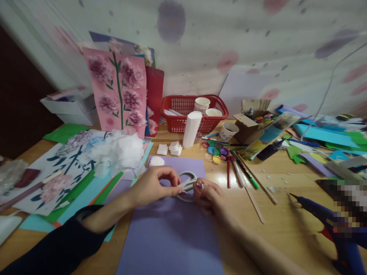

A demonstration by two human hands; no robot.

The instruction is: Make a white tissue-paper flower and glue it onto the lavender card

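Observation:
My left hand (162, 183) reaches in over the purple sheet (172, 236), its thumb and fingers closed in a pinch. Opposite it, my right hand (209, 196) has its fingers curled together. Between the fingertips shows something thin and pale that I cannot make out clearly. Right there are the pale ring handles of a pair of scissors (190, 173), partly hidden by my fingers; the blades do not show. A small round white pad of tissue (156, 161) sits at the sheet's far left corner. Just beyond are small stacks of white squares (175, 148) and an upright white roll (192, 130).
Crumpled white tissue (126, 151) covers flower pictures and coloured paper at left. A red basket (177, 124) with paper cups stands behind. Paint pots (215, 151), brushes (237, 170) and a wooden stick (255, 206) lie right. A blue glue gun (321, 214) is near right.

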